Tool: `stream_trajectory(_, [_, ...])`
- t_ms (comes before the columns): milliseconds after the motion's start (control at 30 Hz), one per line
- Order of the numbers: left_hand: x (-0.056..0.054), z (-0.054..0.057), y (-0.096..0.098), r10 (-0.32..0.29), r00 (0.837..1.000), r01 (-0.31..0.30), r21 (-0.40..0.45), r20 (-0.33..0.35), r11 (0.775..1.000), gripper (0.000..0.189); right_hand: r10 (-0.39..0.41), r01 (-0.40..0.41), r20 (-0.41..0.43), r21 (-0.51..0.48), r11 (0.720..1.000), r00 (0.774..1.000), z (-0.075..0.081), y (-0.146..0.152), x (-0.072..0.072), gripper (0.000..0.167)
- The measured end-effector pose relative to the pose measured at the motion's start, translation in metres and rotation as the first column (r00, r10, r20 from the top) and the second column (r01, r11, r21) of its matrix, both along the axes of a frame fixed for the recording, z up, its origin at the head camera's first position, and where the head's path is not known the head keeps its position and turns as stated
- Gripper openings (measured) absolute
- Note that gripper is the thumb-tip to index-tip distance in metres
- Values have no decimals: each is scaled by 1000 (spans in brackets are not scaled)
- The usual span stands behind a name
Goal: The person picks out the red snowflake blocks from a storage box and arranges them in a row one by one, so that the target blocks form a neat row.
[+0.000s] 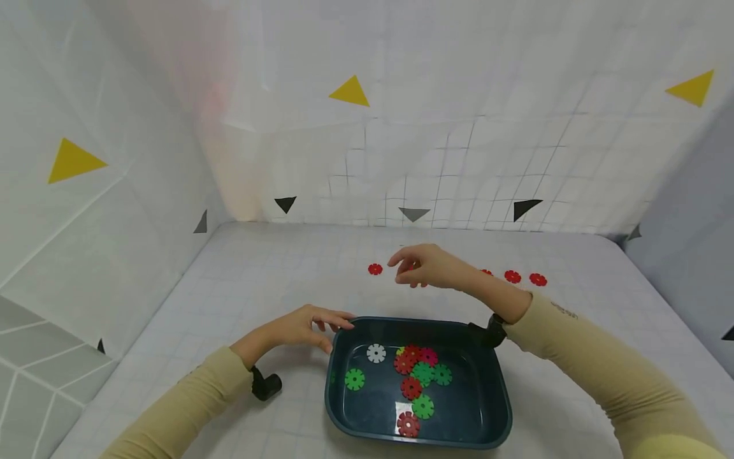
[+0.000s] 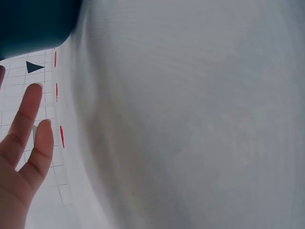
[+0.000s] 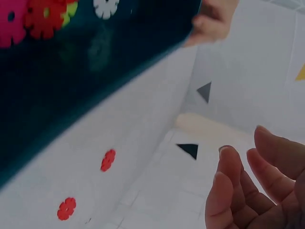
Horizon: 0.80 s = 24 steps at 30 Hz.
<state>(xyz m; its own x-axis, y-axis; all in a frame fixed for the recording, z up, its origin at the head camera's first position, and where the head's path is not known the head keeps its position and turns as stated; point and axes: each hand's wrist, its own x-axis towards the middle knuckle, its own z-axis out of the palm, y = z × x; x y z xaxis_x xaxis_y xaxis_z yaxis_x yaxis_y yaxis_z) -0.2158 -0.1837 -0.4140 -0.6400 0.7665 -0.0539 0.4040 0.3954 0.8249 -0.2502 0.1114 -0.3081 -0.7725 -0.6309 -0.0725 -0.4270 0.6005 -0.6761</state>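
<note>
A dark blue plastic tub (image 1: 476, 408) holds several notched flower-shaped plastic discs, among them a white disc (image 1: 376, 353), a green disc (image 1: 355, 379) and a red disc (image 1: 408, 424). My left hand (image 1: 306, 326) is at the tub's far left corner, fingers loosely extended along the rim; whether they press on it I cannot tell. Beyond the tub, my right hand (image 1: 431, 266) hovers over a row of red discs, partly hiding some. Its fingers are loosely bent, and the right wrist view shows nothing between them. Left of it lies a red disc (image 1: 375, 269).
Further right in the row lie a red disc (image 1: 513, 276) and another red disc (image 1: 538, 279). A white cloth (image 1: 275, 268) covers the table. White sheets with yellow and dark triangles stand behind and at the sides. Each wrist carries a black camera mount (image 1: 266, 386).
</note>
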Motion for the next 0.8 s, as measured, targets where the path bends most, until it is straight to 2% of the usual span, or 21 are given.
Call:
stream_trajectory(133, [0,0,-1,-1,1000,1,2,-14,1000,52,99,-99,-11,-13,995,995,-4,4,20,30])
stream_trajectory(267, [0,1,-2,-3,1000,3,-2,-22,1000,52,243,-244,-23,-10,970,970,-9,4,35,31])
stream_trajectory(367, [-1,1,-1,-12,1000,12,5,-22,1000,51,354,-354,-9,-11,935,935,-14,4,43,32])
stream_trajectory(533, [-2,0,-1,-20,1000,20,8,-24,1000,51,505,-505,27,-1,863,863,-25,2,51,34])
stream_trajectory(700, [-3,-1,-2,-25,999,25,9,-23,1000,52,607,-608,43,96,788,793,-39,-4,52,36])
stream_trajectory(800, [-3,-1,-3,-19,1000,20,6,-18,1000,51,654,-658,84,160,736,752,-48,-10,52,35])
